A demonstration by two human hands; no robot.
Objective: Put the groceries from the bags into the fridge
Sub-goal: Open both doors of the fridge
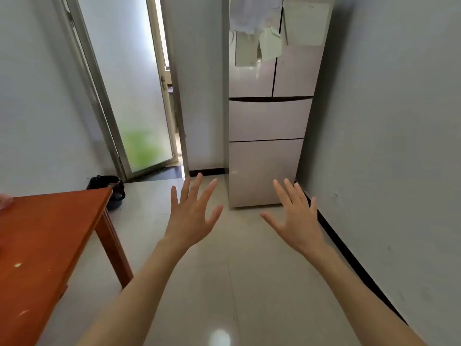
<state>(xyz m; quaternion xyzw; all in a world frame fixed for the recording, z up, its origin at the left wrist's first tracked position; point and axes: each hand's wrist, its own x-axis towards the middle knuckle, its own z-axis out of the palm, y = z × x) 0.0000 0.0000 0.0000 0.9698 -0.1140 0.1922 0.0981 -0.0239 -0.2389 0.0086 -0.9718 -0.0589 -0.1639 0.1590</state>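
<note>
Both hands raised with fingers spread and holding nothing — left hand, right hand — closed fridge ahead, orange table at left, dark bag on floor behind it

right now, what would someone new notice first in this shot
Two bare hands, the left hand and the right hand, stretch out open and empty over the pale floor. Straight ahead stands the tall fridge with every door closed, against the right wall. An orange-red wooden table fills the lower left.
</note>
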